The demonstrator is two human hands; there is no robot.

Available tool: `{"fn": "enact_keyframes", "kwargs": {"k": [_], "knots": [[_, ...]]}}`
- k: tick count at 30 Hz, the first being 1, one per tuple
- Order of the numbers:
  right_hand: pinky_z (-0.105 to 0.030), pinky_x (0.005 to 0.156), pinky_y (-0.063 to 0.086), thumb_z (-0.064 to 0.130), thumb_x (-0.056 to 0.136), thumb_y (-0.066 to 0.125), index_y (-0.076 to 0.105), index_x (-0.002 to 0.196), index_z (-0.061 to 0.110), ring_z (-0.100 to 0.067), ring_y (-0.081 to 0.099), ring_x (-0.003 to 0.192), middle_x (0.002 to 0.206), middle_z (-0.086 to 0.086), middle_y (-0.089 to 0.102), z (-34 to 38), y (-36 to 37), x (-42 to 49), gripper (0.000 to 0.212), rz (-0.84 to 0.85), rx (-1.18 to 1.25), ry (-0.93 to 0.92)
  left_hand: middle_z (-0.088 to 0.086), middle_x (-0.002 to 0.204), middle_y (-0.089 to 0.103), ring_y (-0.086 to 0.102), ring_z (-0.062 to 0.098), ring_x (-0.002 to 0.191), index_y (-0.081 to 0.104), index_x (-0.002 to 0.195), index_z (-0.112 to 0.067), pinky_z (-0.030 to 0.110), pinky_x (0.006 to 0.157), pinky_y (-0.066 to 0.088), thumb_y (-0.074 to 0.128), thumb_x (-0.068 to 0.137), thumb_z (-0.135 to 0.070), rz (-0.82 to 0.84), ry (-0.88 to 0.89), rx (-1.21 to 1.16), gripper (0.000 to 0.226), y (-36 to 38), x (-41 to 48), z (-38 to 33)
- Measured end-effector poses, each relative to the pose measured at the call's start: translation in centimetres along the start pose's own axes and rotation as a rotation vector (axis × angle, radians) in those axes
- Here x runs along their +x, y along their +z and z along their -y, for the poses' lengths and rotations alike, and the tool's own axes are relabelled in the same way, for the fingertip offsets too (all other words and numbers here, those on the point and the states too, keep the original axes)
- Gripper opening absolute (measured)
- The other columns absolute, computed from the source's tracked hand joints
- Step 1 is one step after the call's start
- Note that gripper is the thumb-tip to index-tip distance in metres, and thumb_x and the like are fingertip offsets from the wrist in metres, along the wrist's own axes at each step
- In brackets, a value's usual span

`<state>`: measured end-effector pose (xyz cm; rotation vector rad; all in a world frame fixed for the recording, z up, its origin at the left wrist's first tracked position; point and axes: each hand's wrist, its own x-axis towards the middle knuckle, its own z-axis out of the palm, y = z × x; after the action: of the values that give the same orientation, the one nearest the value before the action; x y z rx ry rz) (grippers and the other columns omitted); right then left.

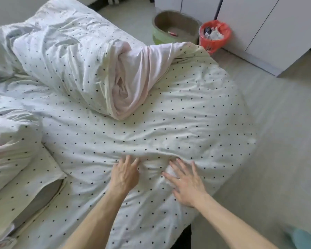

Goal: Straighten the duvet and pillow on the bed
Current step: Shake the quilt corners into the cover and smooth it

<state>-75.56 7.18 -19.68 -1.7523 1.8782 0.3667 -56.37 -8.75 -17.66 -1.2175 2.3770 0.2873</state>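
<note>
A white duvet with small black dots (169, 123) is spread across the bed and hangs over its right edge. Its far part is rolled back into a thick bundle, and a pale pink underside (131, 78) is exposed at the roll's open end. Near the middle of the near edge, the left hand (126, 175) is laid on the cloth with its fingers straight and close together, the tips pushed against a raised wrinkle. Just to its right, the right hand (187, 184) is pressed flat on the duvet with its fingers spread wide; nothing is gripped by either hand. At the left edge a puffy dotted bundle (13, 141) is seen; whether it is the pillow cannot be told. On the pale floor (276, 123) at the far right, a round green basin (157, 35) and a red-lined waste bin (214, 42) are set beside white cabinets (258, 24).
</note>
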Motion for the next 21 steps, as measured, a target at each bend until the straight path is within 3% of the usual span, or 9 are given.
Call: {"fn": "enact_keyframes", "kwargs": {"k": [2,4,7,9,12,14,16,18,21], "knots": [[-0.068,0.111,-0.025,0.065,0.096,0.034,-0.008,0.156,0.051,-0.021,-0.03,0.149,0.167,0.004,-0.022,-7.8,-2.4,1.9,0.075,0.009,-0.128,-0.015,0.006,0.138,0.045,0.053,0.031,0.119,0.042,0.143,-0.035,0.043,0.087,0.049,0.052,0.092,-0.029,-0.102,0.09,-0.087,0.053,-1.6,4.3,-4.8],[-0.074,0.111,-0.018,0.078,0.091,0.029,-0.016,0.152,0.054,-0.018,-0.029,0.15,0.166,0.007,-0.026,-15.8,-4.8,3.1,0.08,0.001,-0.164,0.158,0.006,0.15,0.037,0.046,0.032,0.127,0.039,0.144,-0.038,0.045,0.095,0.047,0.052,0.09,-0.03,-0.151,0.182,-0.115,0.056,-3.2,8.4,-9.4],[-0.078,0.107,-0.016,0.095,0.074,0.029,-0.022,0.146,0.058,-0.028,-0.033,0.149,0.162,0.007,-0.035,-24.7,-7.2,3.9,0.096,0.022,-0.032,0.507,0.005,0.163,0.02,0.027,0.034,0.144,0.032,0.149,-0.04,0.054,0.109,0.034,0.052,0.089,-0.03,-0.16,0.257,-0.084,0.064,-5.8,13.9,-14.8],[-0.073,0.105,-0.02,0.096,0.066,0.043,-0.018,0.147,0.06,-0.032,-0.034,0.148,0.162,0.003,-0.036,-25.4,-7.7,4.4,0.108,0.019,0.103,0.536,0.005,0.164,0.016,0.018,0.031,0.15,0.03,0.15,-0.039,0.061,0.112,0.027,0.05,0.09,-0.031,-0.124,0.237,-0.081,0.064,-6.5,15.6,-16.3],[-0.069,0.114,-0.015,0.071,0.065,0.067,0.017,0.151,0.051,-0.03,-0.025,0.152,0.166,-0.006,-0.022,-24.6,-7.8,4.9,0.102,-0.086,0.288,0.482,0.004,0.155,0.032,0.031,0.03,0.141,0.032,0.146,-0.038,0.059,0.101,0.037,0.046,0.089,-0.034,-0.083,0.148,-0.096,0.059,-6.9,17.4,-18.5],[-0.066,0.121,-0.002,0.062,0.069,0.065,0.034,0.148,0.041,-0.031,-0.014,0.155,0.168,-0.011,-0.011,-24.9,-7.7,5.1,0.087,-0.201,0.341,0.404,0.002,0.145,0.041,0.043,0.031,0.13,0.025,0.146,-0.038,0.056,0.094,0.043,0.042,0.088,-0.037,-0.045,0.093,-0.099,0.061,-7.4,18.4,-19.7],[-0.06,0.123,-0.001,0.064,0.075,0.06,0.044,0.142,0.043,-0.029,-0.006,0.156,0.17,-0.009,-0.003,-25.4,-8.0,5.9,0.072,-0.323,0.331,0.286,0.003,0.133,0.047,0.052,0.031,0.113,0.016,0.15,-0.041,0.049,0.088,0.048,0.042,0.09,-0.039,-0.077,0.008,-0.161,0.065,-8.3,19.7,-20.9],[-0.057,0.124,-0.001,0.066,0.083,0.052,0.039,0.147,0.047,-0.026,-0.008,0.157,0.171,-0.004,-0.004,-27.1,-9.2,7.3,0.067,-0.389,0.272,0.078,0.007,0.125,0.05,0.053,0.031,0.104,0.018,0.15,-0.043,0.046,0.084,0.047,0.046,0.09,-0.04,-0.163,-0.077,-0.221,0.067,-9.4,21.2,-22.7],[-0.063,0.121,-0.005,0.075,0.09,0.034,0.012,0.156,0.053,-0.022,-0.013,0.156,0.169,0.002,-0.017,-33.2,-12.1,11.0,0.073,-0.272,0.075,-0.144,0.01,0.145,0.04,0.042,0.032,0.129,0.029,0.149,-0.04,0.06,0.101,0.039,0.053,0.085,-0.037,-0.262,-0.159,-0.217,0.069,-10.3,23.3,-25.1]]}}
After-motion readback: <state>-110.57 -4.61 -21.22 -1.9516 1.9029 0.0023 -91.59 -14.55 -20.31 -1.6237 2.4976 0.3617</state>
